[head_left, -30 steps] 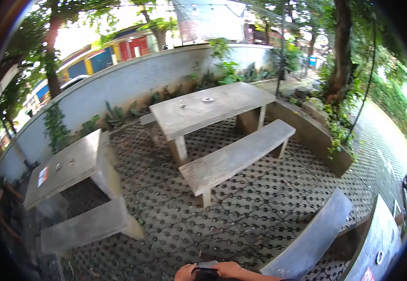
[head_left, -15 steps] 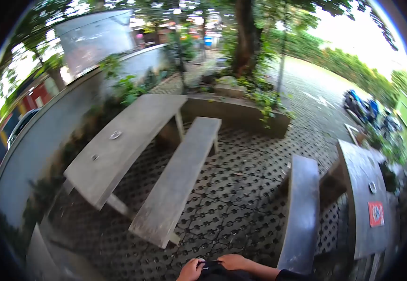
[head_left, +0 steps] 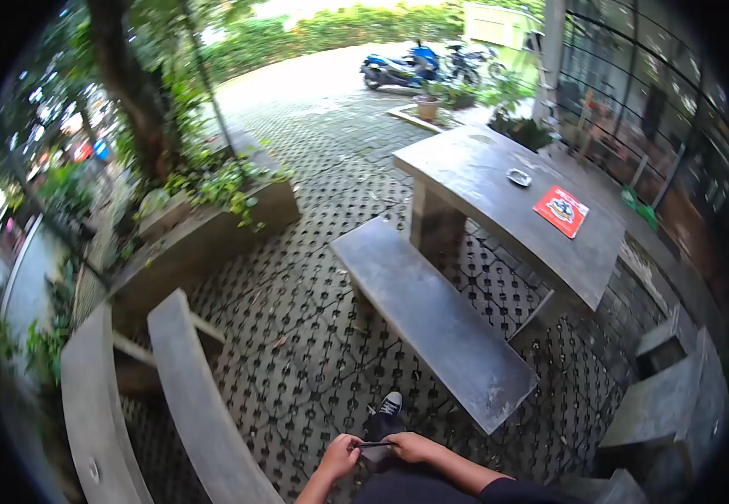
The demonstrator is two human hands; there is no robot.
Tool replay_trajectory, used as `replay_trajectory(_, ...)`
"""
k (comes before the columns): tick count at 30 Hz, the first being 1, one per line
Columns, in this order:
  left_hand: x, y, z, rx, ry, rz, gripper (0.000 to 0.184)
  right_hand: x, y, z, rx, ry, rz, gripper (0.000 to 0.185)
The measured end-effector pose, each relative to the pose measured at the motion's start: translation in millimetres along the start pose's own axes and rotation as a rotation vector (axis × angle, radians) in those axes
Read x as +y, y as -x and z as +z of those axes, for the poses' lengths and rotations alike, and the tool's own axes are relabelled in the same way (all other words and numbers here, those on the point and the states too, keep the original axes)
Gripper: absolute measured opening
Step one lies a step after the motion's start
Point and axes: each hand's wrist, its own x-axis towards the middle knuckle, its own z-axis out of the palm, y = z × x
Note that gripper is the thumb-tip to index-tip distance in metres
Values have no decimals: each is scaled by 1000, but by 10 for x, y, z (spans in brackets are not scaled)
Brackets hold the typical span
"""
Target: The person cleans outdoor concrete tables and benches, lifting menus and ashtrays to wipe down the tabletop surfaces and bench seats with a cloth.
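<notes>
My left hand [head_left: 343, 455] and my right hand [head_left: 413, 448] are close together at the bottom centre, in front of my body. Both are closed on opposite ends of a thin dark object [head_left: 374, 444], seen almost edge-on, so I cannot make out its kind. Just beyond it shows my dark shoe [head_left: 391, 404] with a white toe, on the paving. The nearest furniture is a grey stone bench [head_left: 432, 319], ahead and to the right, apart from my hands.
Behind the bench stands a stone table [head_left: 474, 172] with an ashtray [head_left: 519, 177] and a red printed square [head_left: 561, 212]. Another bench [head_left: 205, 395] and table [head_left: 87, 378] are at left. A planter [head_left: 205, 244] and blue motorbike [head_left: 402, 67] stand farther off, over perforated paving [head_left: 297, 294].
My view has swung to the right, so the table with the red square is now nearer the middle. My shoe has come into view. Both hands still hold the thin dark object.
</notes>
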Motion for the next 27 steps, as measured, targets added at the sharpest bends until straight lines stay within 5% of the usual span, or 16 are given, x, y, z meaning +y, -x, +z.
replay_trajectory(6, 328, -1537, -188, -261, -164, 137, 20, 158, -433, -853, 270, -295, 212, 32)
replay_trajectory(11, 814, -2755, -67, -369, -224, 515, 19, 533, -570, -1344, 629, -252, 225, 44)
replay_trajectory(18, 1554, -3702, 485, -577, -221, 716, 17, 527, -332, -1822, 1219, -147, 373, 55)
replay_trajectory(23, 1060, -4178, 817, -720, -394, 758, 25, 1087, -800, -1316, 1187, -17, 650, 57)
replay_trajectory(27, 292, -4737, 590, -797, -758, 434, 77, 1274, -1213, -1220, 971, 4, 1047, 57)
